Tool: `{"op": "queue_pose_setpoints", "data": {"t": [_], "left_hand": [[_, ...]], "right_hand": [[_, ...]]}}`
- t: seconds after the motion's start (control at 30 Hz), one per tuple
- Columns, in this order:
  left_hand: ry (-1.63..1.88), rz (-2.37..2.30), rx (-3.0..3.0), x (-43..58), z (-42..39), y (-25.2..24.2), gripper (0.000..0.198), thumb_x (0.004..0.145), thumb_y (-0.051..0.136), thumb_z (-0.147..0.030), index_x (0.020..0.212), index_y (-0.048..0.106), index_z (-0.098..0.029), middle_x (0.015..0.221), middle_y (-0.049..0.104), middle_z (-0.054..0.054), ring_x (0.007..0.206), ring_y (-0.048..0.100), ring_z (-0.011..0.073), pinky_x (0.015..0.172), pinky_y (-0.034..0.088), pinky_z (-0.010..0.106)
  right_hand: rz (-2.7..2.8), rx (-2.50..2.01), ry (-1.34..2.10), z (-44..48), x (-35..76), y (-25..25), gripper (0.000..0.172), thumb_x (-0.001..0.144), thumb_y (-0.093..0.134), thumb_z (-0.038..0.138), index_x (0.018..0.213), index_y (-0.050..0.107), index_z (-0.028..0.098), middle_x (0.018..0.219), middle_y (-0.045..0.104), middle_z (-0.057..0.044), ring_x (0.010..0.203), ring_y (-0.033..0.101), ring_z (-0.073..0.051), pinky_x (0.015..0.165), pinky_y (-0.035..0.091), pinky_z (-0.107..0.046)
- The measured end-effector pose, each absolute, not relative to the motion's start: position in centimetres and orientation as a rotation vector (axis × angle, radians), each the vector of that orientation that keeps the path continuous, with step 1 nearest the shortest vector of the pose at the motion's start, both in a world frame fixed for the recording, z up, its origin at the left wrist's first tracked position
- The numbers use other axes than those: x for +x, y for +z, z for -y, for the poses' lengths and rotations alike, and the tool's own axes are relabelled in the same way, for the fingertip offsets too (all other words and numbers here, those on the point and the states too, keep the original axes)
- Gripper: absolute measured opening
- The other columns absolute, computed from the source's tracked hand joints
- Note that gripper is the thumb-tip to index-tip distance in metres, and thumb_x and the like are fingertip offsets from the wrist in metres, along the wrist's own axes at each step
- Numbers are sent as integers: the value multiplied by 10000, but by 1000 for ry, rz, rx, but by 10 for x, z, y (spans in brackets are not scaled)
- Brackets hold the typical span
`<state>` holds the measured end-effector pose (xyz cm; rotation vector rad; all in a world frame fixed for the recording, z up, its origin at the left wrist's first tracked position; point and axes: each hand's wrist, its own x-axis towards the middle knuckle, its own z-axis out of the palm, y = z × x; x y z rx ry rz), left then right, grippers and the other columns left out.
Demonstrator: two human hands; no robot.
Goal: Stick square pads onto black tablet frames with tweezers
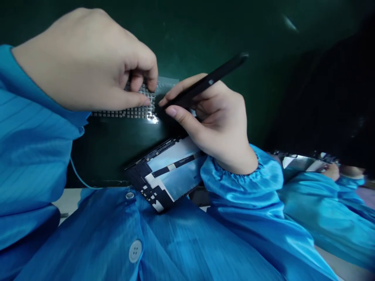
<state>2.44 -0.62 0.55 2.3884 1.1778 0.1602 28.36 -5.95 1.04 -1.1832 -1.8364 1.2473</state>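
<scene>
My left hand point(96, 62) is at the upper left, thumb and fingertips pinching the right end of a clear sheet with rows of small grey square pads point(129, 114). Its palm and wrist cover part of that sheet. In my right hand point(222, 117) is a slim black tool, seemingly tweezers point(211, 82), gripped between thumb and fingers. The tool's back end points up and right; its dark tip sits close to the sheet's right edge and is hard to make out. Below both hands lies an opened phone frame point(181, 175), tilted, with a dark flex strip across its silvery middle.
A dark green work surface point(187, 31) spreads under everything, its front edge close to my body. On the right, a co-worker's blue sleeve point(316, 199) and hand point(332, 171) are beside another phone part point(304, 163). A thin blue cord point(77, 173) hangs near my left sleeve.
</scene>
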Motion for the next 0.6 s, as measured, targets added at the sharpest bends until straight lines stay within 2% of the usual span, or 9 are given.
{"op": "queue_pose_setpoints", "data": {"t": [0.1, 0.27, 0.4, 0.5, 0.6], "left_hand": [[183, -1221, 2349, 29, 11, 13, 942, 912, 239, -941, 1147, 803, -224, 869, 620, -39, 1079, 722, 175, 1123, 525, 448], [191, -1127, 2402, 26, 5, 6, 836, 936, 326, -897, 1126, 802, -237, 837, 597, -11, 870, 652, 147, 1016, 549, 530], [191, -1083, 2411, 24, -1, 1, 799, 939, 368, -881, 1121, 799, -233, 805, 572, -9, 773, 560, 95, 960, 551, 478], [174, -1073, 2421, 25, -2, 3, 822, 938, 369, -893, 1152, 794, -223, 815, 585, -24, 834, 595, 90, 1014, 543, 450], [164, -1082, 2429, 23, -3, 2, 809, 947, 394, -881, 1222, 769, -219, 851, 614, -50, 957, 671, 124, 1099, 534, 472]], "right_hand": [[1801, -1169, 1246, 61, 283, 3, 316, 968, 827, 547, 1073, 721, 268, 1089, 829, -33, 1045, 821, -245, 1041, 717, -459], [1805, -1160, 1245, 63, 285, 4, 284, 979, 830, 513, 1071, 726, 265, 1093, 832, -13, 1068, 826, -229, 1048, 714, -434], [1857, -1178, 1250, 57, 284, 7, 264, 973, 836, 505, 1034, 739, 267, 1077, 831, -17, 1064, 826, -239, 1060, 706, -440], [1789, -1119, 1320, 53, 288, 5, 264, 948, 871, 480, 1027, 741, 264, 1031, 831, -8, 987, 829, -221, 967, 718, -401], [1606, -1054, 1276, 61, 298, 2, 146, 977, 854, 358, 1027, 756, 262, 964, 830, -3, 803, 784, -161, 781, 692, -310]]}}
